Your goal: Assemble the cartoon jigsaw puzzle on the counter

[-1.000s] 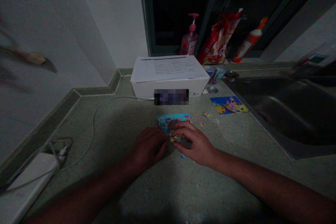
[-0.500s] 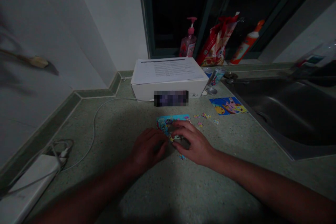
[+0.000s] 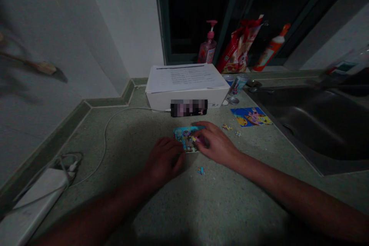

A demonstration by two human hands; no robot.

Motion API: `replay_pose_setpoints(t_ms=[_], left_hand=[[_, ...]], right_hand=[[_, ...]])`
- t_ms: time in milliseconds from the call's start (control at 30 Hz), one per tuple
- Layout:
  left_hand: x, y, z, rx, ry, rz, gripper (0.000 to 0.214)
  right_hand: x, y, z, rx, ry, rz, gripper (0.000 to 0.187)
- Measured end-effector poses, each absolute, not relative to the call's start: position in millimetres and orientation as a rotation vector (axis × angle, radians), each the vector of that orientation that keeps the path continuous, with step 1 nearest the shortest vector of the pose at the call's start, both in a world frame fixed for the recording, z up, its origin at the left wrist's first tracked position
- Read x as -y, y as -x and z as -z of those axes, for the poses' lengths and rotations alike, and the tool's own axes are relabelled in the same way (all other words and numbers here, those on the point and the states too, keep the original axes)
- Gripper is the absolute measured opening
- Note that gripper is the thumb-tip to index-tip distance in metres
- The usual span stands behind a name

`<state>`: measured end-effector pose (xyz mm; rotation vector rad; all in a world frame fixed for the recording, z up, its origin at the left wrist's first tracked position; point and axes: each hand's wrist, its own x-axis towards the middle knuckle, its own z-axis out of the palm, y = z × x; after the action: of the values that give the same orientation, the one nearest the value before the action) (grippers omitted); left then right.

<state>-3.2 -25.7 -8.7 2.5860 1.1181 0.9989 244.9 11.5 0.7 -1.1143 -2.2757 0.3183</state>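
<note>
A small jigsaw puzzle with a light-blue top edge lies on the counter, partly covered by my hands. My left hand rests against its lower left edge, thumb apart from the bent fingers, holding nothing that I can see. Over the puzzle's right side, my right hand has thumb and fingertips drawn together on a small yellowish puzzle piece; the fingers hide part of it. A loose blue piece lies nearer to me. Other loose pieces are to the right of my right hand.
Behind the puzzle, a phone with a blurred screen leans on a white box. A cartoon picture card lies beside the sink. A can stands behind it. A white cable crosses the left side.
My right hand has moved right and slightly away from me, from the puzzle's lower edge to its right side, and now covers some loose pieces. My left hand has barely moved.
</note>
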Motion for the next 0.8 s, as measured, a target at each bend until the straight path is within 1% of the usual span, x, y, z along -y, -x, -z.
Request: replay_pose_setpoints(t_ms=[200, 367, 800], left_hand=[[26, 3, 9, -1.080, -2.615, -0.975, 0.011], [26, 2, 9, -1.079, -2.600, -0.962, 0.010], [26, 2, 9, -1.066, -2.601, -0.955, 0.010]], right_hand=[[-16, -229, -6, 2.394, 1.148, -0.300, 0.012], [-15, -222, 0, 2.430, 1.159, -0.317, 0.017], [-10, -223, -2, 2.437, 1.170, -0.317, 0.018]])
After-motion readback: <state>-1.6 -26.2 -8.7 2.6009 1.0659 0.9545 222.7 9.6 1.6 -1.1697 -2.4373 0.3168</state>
